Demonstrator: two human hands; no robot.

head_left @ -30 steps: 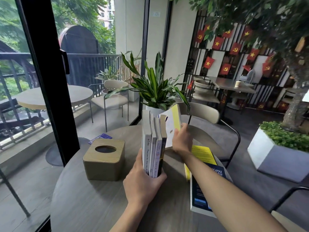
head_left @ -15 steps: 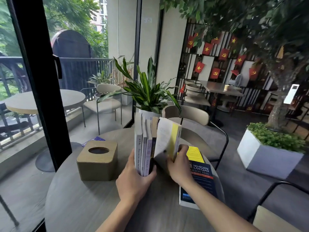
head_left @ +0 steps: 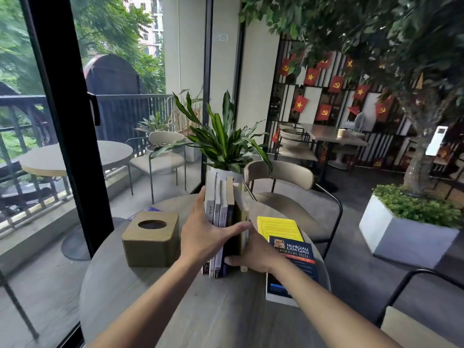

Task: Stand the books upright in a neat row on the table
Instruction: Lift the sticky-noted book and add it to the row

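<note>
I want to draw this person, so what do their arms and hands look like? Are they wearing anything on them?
Both arms are bare right up to the bottom edge of the picture: no sleeves show. The left hand and the right hand wear no gloves, and no watch, bracelet or ring can be seen on the parts that show. The fingers are slim with short, plain nails.

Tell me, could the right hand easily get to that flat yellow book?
Probably yes. The right hand presses the standing books, and the yellow book lies flat just beside it with nothing between them.
</note>
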